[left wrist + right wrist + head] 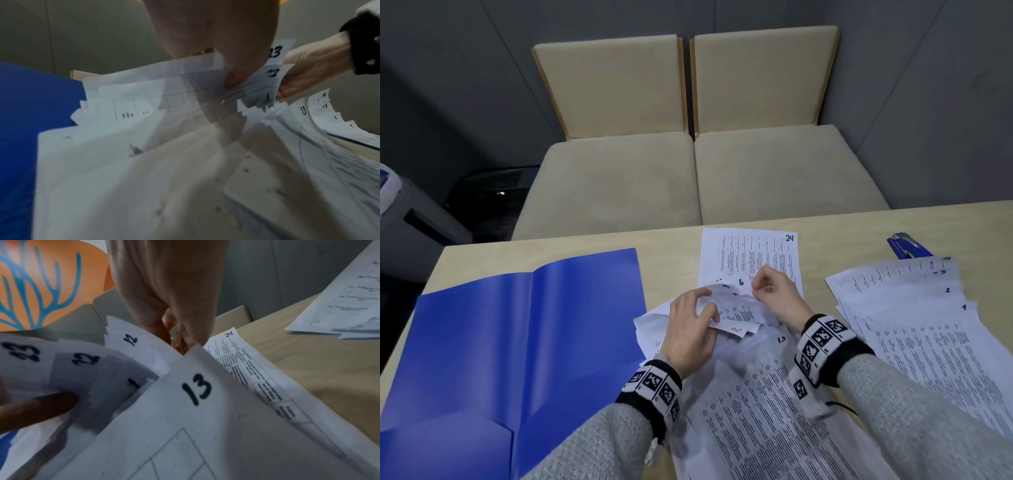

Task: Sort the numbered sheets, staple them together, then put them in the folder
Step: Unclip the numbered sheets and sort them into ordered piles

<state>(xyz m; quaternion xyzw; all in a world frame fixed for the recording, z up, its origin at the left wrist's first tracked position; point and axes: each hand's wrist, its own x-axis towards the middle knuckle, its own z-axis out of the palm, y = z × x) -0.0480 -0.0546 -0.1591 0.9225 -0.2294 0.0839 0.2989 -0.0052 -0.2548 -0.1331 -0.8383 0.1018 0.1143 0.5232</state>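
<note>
An unsorted pile of numbered sheets (756,411) lies in front of me on the table. My left hand (698,315) grips the bent-up top corners of several sheets, fanned under its thumb (232,81); 23, 22 and a 1 show there. My right hand (767,287) pinches a sheet corner where sheet 12 (131,340) and sheet 13 (197,389) meet; I cannot tell which of the two it holds. The open blue folder (517,342) lies flat to the left. Sheet 24 (750,257) lies alone behind the hands.
A fanned stack showing 1, 2, 3 and 4 (928,325) lies to the right, with a blue stapler (907,246) behind it. Two beige chairs (688,171) stand beyond the table's far edge. A grey machine (414,219) stands on the floor at left.
</note>
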